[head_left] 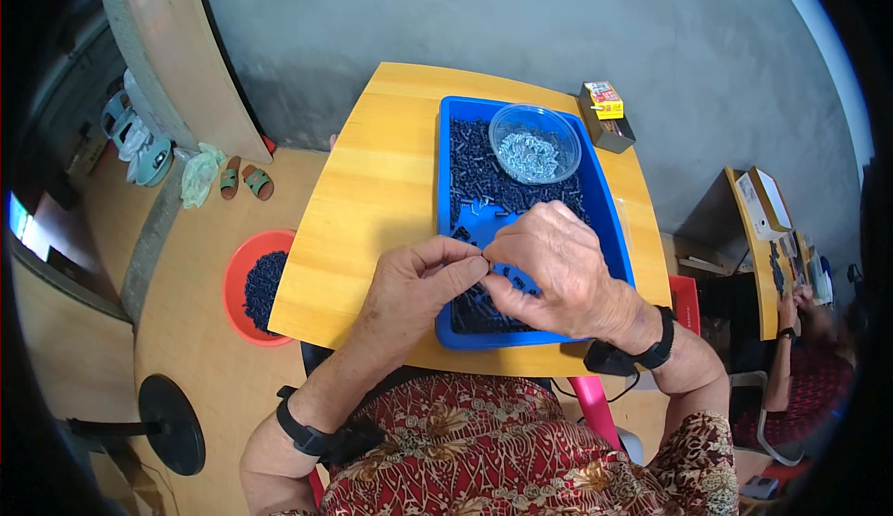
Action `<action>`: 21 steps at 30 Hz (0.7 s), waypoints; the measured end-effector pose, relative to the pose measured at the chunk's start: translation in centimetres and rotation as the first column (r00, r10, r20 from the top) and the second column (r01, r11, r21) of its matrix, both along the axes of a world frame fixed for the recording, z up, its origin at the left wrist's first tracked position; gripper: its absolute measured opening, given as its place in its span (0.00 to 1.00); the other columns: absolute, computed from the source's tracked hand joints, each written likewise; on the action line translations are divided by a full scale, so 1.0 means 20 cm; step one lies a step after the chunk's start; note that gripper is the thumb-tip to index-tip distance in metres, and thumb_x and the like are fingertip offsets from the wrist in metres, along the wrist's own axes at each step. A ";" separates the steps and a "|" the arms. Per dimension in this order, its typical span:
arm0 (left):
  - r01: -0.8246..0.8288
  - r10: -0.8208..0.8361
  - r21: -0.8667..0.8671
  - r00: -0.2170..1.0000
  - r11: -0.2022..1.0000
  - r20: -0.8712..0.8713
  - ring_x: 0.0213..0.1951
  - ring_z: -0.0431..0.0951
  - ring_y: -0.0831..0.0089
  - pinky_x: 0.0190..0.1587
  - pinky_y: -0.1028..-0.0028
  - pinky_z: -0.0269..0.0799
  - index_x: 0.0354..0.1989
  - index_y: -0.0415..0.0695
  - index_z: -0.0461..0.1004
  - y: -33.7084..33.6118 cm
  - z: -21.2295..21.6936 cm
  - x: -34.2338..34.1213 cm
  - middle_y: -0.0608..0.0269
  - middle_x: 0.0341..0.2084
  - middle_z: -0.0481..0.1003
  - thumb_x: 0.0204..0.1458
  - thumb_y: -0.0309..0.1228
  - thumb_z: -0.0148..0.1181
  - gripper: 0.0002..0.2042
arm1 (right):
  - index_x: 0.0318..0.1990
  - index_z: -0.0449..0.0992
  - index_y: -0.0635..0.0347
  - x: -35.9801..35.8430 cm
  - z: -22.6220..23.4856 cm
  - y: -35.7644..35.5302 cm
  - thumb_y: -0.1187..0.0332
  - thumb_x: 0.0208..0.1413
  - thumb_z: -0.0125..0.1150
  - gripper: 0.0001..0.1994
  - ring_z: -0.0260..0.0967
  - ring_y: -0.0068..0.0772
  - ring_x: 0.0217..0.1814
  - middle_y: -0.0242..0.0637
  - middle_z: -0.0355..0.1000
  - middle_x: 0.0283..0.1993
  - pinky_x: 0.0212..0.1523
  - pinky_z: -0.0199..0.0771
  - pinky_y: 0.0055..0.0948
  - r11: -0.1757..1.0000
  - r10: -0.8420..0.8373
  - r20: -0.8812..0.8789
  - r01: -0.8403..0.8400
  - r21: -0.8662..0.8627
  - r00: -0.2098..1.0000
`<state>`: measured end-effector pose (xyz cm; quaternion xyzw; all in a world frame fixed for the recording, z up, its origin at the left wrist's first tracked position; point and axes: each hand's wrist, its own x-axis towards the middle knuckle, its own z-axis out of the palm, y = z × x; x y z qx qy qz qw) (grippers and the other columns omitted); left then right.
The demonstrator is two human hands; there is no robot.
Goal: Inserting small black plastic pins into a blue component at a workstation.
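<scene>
A tiny dark part [486,262], too small to make out clearly, is pinched between the fingertips of both hands just above the near half of a rectangular blue plastic tray [609,227]. The left hand [419,283] closes thumb and forefinger narrowly on it from the left; the right hand [558,269] curls over it from the right, fingers bent tight. The tray lies on a small yellow wooden table [372,181] and holds a heap of small dark pieces [479,167], with a round clear plastic bowl of silvery metal bits [534,144] at its far end. A small open cardboard box [606,114] stands just beyond the tray's far right corner. On the floor to the left sits a round red basin of dark pieces [259,285].
</scene>
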<state>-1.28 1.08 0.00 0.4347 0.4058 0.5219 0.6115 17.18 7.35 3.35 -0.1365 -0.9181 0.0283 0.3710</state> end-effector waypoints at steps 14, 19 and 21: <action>0.004 -0.005 0.008 0.995 1.000 0.101 0.38 0.74 0.84 0.43 0.82 0.69 0.41 0.38 0.79 0.00 0.04 0.01 0.67 0.34 0.78 0.57 0.29 0.61 0.09 | 0.35 0.74 0.60 -0.01 0.04 0.01 0.76 0.40 0.68 0.13 0.69 0.36 0.32 0.35 0.71 0.33 0.32 0.66 0.33 1.000 0.012 -0.023 -0.012 -0.002 1.000; -0.005 0.005 0.004 0.993 1.000 0.117 0.37 0.74 0.84 0.42 0.82 0.69 0.41 0.38 0.79 0.00 0.03 0.02 0.67 0.34 0.78 0.57 0.28 0.61 0.08 | 0.34 0.72 0.60 -0.01 0.05 0.01 0.78 0.40 0.67 0.12 0.70 0.38 0.32 0.36 0.70 0.30 0.33 0.69 0.33 0.969 0.045 -0.056 -0.057 -0.239 0.997; -0.012 0.011 0.010 0.992 1.000 0.122 0.37 0.74 0.84 0.42 0.82 0.69 0.41 0.38 0.79 0.00 0.04 0.02 0.67 0.34 0.78 0.56 0.28 0.61 0.08 | 0.34 0.72 0.60 -0.01 0.04 0.02 0.78 0.41 0.68 0.12 0.70 0.38 0.32 0.37 0.70 0.30 0.33 0.69 0.33 0.972 0.039 -0.053 -0.050 -0.228 0.998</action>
